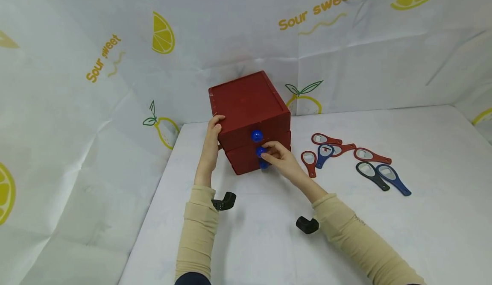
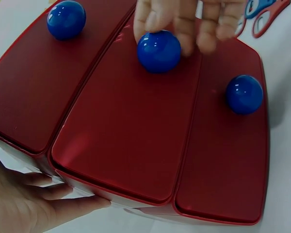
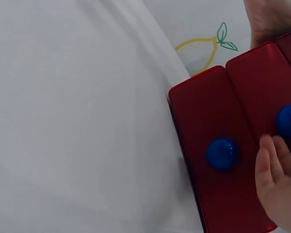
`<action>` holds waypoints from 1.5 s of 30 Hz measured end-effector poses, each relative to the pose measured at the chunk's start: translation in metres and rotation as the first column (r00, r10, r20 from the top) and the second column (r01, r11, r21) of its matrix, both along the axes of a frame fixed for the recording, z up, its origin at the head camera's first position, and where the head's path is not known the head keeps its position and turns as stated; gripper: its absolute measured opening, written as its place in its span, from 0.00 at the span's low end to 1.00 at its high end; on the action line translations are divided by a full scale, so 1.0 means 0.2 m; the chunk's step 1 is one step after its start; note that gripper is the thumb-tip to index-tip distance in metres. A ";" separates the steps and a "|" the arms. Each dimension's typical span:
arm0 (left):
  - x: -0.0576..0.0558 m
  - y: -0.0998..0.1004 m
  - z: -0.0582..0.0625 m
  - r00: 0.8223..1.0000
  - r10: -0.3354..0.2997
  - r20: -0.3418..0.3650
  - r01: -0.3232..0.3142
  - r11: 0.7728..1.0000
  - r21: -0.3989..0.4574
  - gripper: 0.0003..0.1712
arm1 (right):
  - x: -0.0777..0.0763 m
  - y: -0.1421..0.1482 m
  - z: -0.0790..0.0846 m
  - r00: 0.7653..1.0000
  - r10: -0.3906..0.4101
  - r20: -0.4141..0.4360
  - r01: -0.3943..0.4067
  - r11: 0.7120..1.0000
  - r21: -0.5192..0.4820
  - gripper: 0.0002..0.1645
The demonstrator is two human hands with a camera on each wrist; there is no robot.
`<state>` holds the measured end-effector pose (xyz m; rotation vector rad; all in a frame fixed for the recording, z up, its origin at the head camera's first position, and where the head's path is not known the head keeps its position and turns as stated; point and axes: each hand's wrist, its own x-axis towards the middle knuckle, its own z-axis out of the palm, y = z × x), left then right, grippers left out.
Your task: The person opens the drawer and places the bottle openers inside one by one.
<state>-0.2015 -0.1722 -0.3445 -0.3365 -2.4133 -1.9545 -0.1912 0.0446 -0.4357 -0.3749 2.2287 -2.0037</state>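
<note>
A red drawer cabinet (image 1: 246,101) stands on the white table, its three stacked drawer fronts each bearing a round blue knob. My right hand (image 1: 282,161) is at the middle drawer's knob (image 2: 159,52), pinching it between thumb and fingertips. The other fingers spread beside it, close to the red front. My left hand (image 1: 209,148) rests against the cabinet's left side, fingers stretched along the wall and fingertips at the top edge. Above and below the pinched knob sit the top knob (image 1: 256,136) and the bottom knob (image 3: 222,154), both untouched.
Right of the cabinet lie several flat handled pieces with rounded, windowed heads: red (image 1: 372,155), blue (image 1: 393,179) and black (image 1: 372,175). Some overlap. A white cloth backdrop (image 1: 230,28) with lemon prints rises behind the table (image 1: 261,233).
</note>
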 end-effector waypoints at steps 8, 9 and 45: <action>-0.03 -0.01 -0.04 1.000 0.016 -0.002 -0.016 1.000 0.005 0.24 | 0.00 -0.01 -0.02 0.999 0.044 0.005 -0.043 0.990 -0.134 0.21; -0.04 -0.01 -0.06 1.000 0.019 -0.003 -0.019 1.000 0.006 0.25 | 0.01 -0.01 -0.02 0.999 0.044 0.008 -0.042 0.989 -0.139 0.20; -0.01 0.00 -0.01 1.000 0.000 0.002 0.000 1.000 0.012 0.26 | 0.20 0.10 0.00 0.997 0.072 0.011 -0.073 0.996 0.055 0.18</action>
